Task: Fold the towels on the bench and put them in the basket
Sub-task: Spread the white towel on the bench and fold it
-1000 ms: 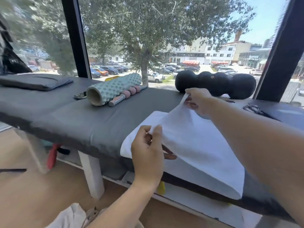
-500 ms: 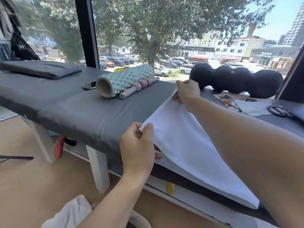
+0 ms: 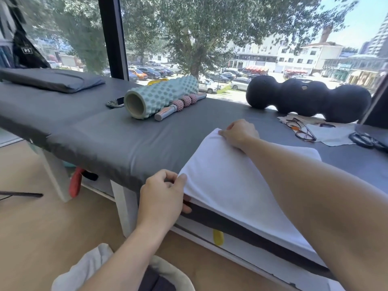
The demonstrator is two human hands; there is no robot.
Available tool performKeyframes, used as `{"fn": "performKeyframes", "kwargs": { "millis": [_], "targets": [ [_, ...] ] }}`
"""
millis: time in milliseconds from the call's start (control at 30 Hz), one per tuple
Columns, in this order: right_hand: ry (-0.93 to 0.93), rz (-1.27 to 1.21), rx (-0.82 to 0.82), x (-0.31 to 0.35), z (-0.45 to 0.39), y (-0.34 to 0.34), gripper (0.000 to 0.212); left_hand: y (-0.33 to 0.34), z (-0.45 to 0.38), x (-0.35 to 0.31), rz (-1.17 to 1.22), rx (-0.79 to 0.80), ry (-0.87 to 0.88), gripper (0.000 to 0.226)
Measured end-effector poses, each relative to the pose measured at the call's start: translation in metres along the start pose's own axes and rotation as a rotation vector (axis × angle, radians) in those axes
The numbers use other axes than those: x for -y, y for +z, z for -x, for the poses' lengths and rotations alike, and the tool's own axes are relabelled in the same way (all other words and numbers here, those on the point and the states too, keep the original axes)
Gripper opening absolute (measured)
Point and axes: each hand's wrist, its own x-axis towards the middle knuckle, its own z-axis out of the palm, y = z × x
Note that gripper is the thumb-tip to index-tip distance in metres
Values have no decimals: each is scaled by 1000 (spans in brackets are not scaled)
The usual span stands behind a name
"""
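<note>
Both arms reach forward over the desk's near edge. The left hand (image 3: 161,198) pinches the towel's (image 3: 226,181) near left corner between thumb and curled fingers, right at that edge. The right hand (image 3: 239,133), knuckles up, grips the far left corner and holds it down on the grey cover. The towel is white and smooth, folded into layers, lying flat along the near edge. The basket (image 3: 172,271) sits on the floor below, with white cloth (image 3: 84,267) draped on its rim.
</note>
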Motion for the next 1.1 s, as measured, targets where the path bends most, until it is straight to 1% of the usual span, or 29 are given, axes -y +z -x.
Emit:
{"fn": "performKeyframes", "kwargs": {
  "millis": [100, 167, 267, 400, 467, 500, 533, 600, 667, 700, 767, 833, 967, 1100],
  "targets": [
    [-17, 61, -32, -2, -1, 0, 42, -1, 3, -3, -6, -35, 70, 16],
    [-17, 90, -21, -3, -3, 1, 44, -1, 5, -5, -6, -41, 114, 13],
    [-49, 75, -33, -5, -2, 0, 27, 0, 7, -10, 6, -29, 155, 11],
    [-103, -76, -175, -6, 1, -2, 11, 3, 11, -16, 60, -5, 156, 11],
    [-109, -225, -173, -7, 1, -7, 10, 4, 14, -20, 73, 26, 153, 10],
    [-108, -272, -156, -7, -1, -10, 11, 4, 16, -22, 100, 53, 133, 10],
    [-116, -269, -144, -8, -2, -14, 12, 5, 16, -24, 151, 83, 94, 12],
    [-132, -165, -107, -12, -8, -23, 14, 7, 16, -27, 300, 116, -27, 13],
    [-152, -14, 14, -18, -14, -26, 15, 6, 14, -27, 407, 103, -166, 12],
    [-156, 44, 67, -21, -17, -24, 14, 5, 13, -24, 414, 94, -222, 10],
    [-144, 57, 79, -27, -20, -16, 14, 1, 10, -17, 361, 94, -265, 8],
    [-144, 47, 38, -26, -19, -11, 15, -3, 9, -11, 298, 85, -233, 8],
    [-166, 41, 15, -21, -20, -10, 19, -5, 8, -7, 134, 46, -130, 8],
    [-163, 39, 20, -21, -21, -5, 18, -7, 5, -4, 91, 23, -111, 9]
  ]
}}
